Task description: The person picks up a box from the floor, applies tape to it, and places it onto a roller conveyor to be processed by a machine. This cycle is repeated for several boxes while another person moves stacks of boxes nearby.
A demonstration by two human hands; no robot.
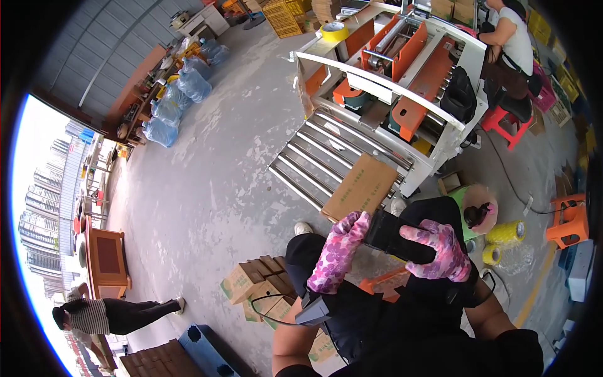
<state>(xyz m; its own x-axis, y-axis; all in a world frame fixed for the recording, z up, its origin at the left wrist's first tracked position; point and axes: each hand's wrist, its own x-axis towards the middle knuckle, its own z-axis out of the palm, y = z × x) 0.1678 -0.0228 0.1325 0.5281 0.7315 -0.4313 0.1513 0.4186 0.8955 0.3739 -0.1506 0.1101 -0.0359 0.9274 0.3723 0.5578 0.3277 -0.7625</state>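
My left hand (340, 249), in a pink flowered glove, has its fingers closed at the left end of a black object (395, 239), whose kind I cannot tell. My right hand (438, 249), in a matching glove, grips the object's right part, with fingers above and thumb below. Just beyond my left hand, a closed cardboard box (362, 186) with green print rests on the metal roller conveyor (311, 158). The conveyor joins a white and orange carton sealing machine (400, 89). The underside of the black object is hidden.
Stacked cardboard boxes (245, 282) stand beside my left leg. At the right are a green bin (464, 207), yellow tape rolls (504, 233) and an orange stool (567, 221). A yellow tape roll (334, 31) lies on the machine. One person (516, 37) sits upper right; another (89, 315) stands lower left.
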